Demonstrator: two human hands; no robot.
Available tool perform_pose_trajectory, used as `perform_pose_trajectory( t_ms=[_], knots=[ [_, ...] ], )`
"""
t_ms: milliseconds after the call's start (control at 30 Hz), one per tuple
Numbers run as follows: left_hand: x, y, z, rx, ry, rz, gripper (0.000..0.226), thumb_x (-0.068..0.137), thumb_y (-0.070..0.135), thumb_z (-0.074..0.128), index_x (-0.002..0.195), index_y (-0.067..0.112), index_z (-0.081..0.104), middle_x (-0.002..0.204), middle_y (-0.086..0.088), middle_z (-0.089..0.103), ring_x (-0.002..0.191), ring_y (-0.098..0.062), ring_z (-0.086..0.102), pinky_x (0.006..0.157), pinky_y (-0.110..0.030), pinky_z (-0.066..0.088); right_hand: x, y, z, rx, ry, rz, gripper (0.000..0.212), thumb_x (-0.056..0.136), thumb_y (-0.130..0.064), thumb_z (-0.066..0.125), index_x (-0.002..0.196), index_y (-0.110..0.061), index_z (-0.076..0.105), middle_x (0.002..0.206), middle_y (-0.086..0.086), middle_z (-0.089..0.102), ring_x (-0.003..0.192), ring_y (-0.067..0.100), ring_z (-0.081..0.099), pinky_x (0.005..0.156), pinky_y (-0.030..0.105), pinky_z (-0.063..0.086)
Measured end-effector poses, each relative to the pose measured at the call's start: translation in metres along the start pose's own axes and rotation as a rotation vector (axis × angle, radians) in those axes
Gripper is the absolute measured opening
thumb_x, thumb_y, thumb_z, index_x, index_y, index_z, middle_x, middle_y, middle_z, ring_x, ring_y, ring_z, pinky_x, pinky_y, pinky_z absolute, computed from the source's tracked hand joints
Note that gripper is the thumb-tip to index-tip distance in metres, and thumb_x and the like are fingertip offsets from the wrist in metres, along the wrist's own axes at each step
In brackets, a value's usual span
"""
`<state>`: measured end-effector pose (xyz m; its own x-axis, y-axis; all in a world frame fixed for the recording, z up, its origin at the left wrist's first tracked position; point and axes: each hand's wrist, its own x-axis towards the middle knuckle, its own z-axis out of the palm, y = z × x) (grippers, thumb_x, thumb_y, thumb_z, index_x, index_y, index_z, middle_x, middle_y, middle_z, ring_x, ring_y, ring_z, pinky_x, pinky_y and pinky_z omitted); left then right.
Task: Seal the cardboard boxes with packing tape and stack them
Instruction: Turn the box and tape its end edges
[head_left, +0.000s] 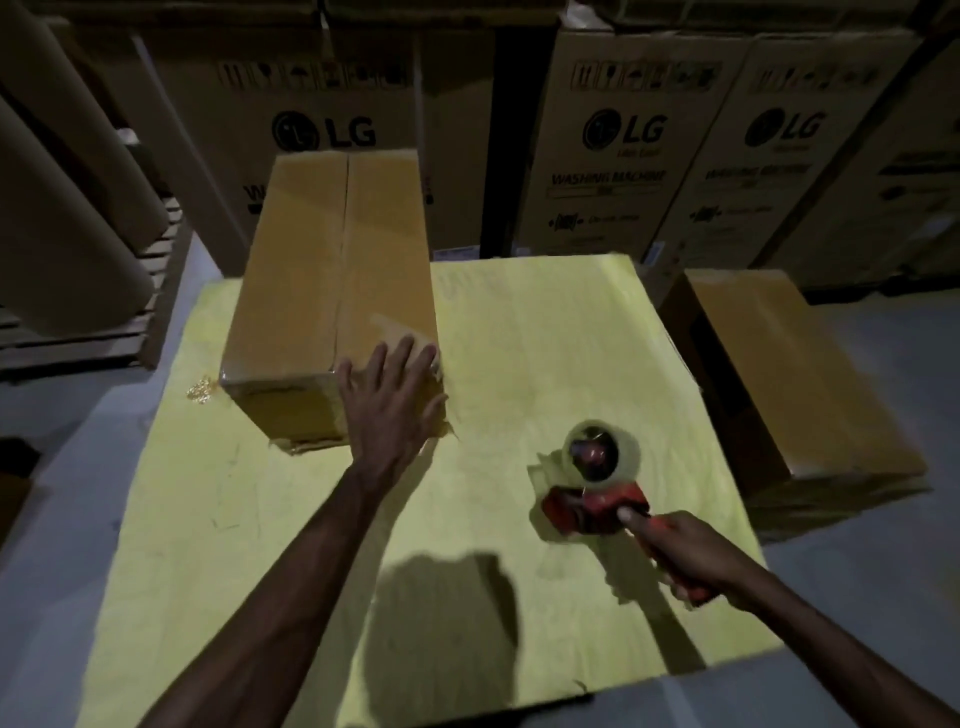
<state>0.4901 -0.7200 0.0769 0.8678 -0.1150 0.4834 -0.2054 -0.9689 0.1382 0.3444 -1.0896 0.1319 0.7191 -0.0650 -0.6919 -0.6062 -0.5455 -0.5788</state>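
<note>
Head view: a long brown cardboard box (332, 270) lies on the left half of the yellow surface (545, 338), its flaps closed with the seam running down the middle of its top. The left hand (389, 410) lies flat on the near right corner of this box, fingers straight and spread over the top edge, where a glossy strip of tape wraps the corner. The right hand (696, 556) hovers over the near right part of the surface, well apart from the box, fingers curled tight round the handle of a red tape dispenser (597, 501) that carries a roll of pale packing tape (602, 449). A second brown cardboard box (795, 374) sits lower, just beside the right edge of the surface. Tall printed washing machine cartons (623, 145) stand behind, and large brown paper rolls (67, 208) lean at the left.
</note>
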Motion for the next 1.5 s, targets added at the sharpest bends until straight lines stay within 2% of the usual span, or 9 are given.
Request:
perform_pose_trajectory(
  t_ms=[200,433,700,800,900,1100,1167,1300,1500],
  knots=[
    [0.005,-0.002,-0.002,-0.043,-0.041,-0.016,0.083,0.083,0.059,0.069,0.155,0.029,0.043,0.166,-0.002,0.034,0.153,-0.033,0.029,0.12,-0.07,0.007,0.063,-0.024,0.032,0.765,-0.09,0.021,0.062,0.086,-0.075,0.059,0.071,-0.014,0.057,0.06,0.009,0.049,0.036,0.016,0.042,0.035,0.022,0.035],
    [0.002,0.012,-0.001,-0.064,-0.019,-0.041,0.078,0.088,0.063,0.062,0.155,0.027,0.045,0.167,-0.001,0.034,0.154,-0.03,0.029,0.123,-0.066,0.0,0.151,-0.057,0.085,1.183,-0.102,-0.028,0.06,0.084,-0.076,0.056,0.073,-0.017,0.051,0.052,-0.001,0.045,0.036,0.01,0.04,0.036,0.02,0.031],
    [0.005,0.006,0.003,-0.049,-0.058,-0.049,0.075,0.091,0.058,0.064,0.157,0.031,0.042,0.169,0.003,0.029,0.156,-0.026,0.024,0.124,-0.064,0.0,0.198,-0.066,0.11,1.006,0.131,-0.008,0.079,0.068,-0.087,0.067,0.067,-0.009,0.061,0.062,0.015,0.059,0.049,0.027,0.057,0.051,0.035,0.051],
    [0.005,0.001,0.0,-0.062,-0.072,-0.037,0.074,0.094,0.059,0.061,0.159,0.031,0.039,0.17,0.004,0.027,0.157,-0.024,0.022,0.124,-0.065,0.004,0.19,-0.074,0.121,0.607,0.562,0.02,0.071,0.09,-0.079,0.05,0.07,-0.013,0.069,0.069,0.009,0.07,0.071,0.033,0.069,0.072,0.047,0.058],
    [0.002,-0.004,-0.009,-0.155,-0.045,-0.043,0.069,0.099,0.056,0.055,0.16,0.028,0.037,0.17,0.004,0.028,0.158,-0.02,0.022,0.124,-0.063,0.012,0.158,-0.1,0.134,0.515,0.952,-0.034,0.049,0.098,-0.055,0.059,0.118,-0.01,0.062,0.119,0.008,0.065,0.109,0.033,0.065,0.084,0.042,0.05],
    [-0.013,-0.064,-0.042,-0.281,0.464,-0.421,0.043,0.103,0.035,0.057,0.14,0.012,0.061,0.152,-0.007,0.055,0.145,-0.025,0.046,0.121,-0.056,0.027,0.08,-0.201,0.179,0.438,0.683,-0.705,0.058,0.107,-0.049,0.045,0.159,-0.028,0.03,0.164,-0.013,0.033,0.145,0.0,0.034,0.107,0.01,0.03],
    [-0.006,-0.094,-0.055,-0.311,0.547,-0.646,0.047,0.108,0.039,0.049,0.145,0.012,0.055,0.152,-0.008,0.054,0.144,-0.026,0.047,0.121,-0.048,0.031,0.077,-0.231,0.195,0.377,0.62,-0.796,0.064,0.105,-0.058,0.033,0.163,-0.034,0.018,0.168,-0.018,0.02,0.152,-0.001,0.023,0.118,0.019,0.025],
    [0.007,-0.132,-0.063,-0.644,0.33,-0.941,0.054,0.109,0.049,0.042,0.15,0.015,0.052,0.148,-0.01,0.059,0.137,-0.028,0.053,0.108,-0.034,0.039,0.087,-0.257,0.226,0.284,0.585,-0.757,0.067,0.102,-0.072,0.024,0.161,-0.048,0.004,0.168,-0.026,0.006,0.154,0.0,0.012,0.126,0.048,0.022],
    [0.002,-0.125,-0.043,-0.739,0.212,-1.01,0.042,0.105,0.041,0.056,0.139,0.016,0.06,0.13,-0.01,0.07,0.119,-0.03,0.063,0.093,-0.032,0.046,0.114,-0.254,0.221,0.442,0.747,-0.585,0.07,0.101,-0.07,0.033,0.16,-0.035,0.025,0.168,-0.011,0.024,0.15,0.016,0.033,0.112,0.036,0.035]
  ],
)
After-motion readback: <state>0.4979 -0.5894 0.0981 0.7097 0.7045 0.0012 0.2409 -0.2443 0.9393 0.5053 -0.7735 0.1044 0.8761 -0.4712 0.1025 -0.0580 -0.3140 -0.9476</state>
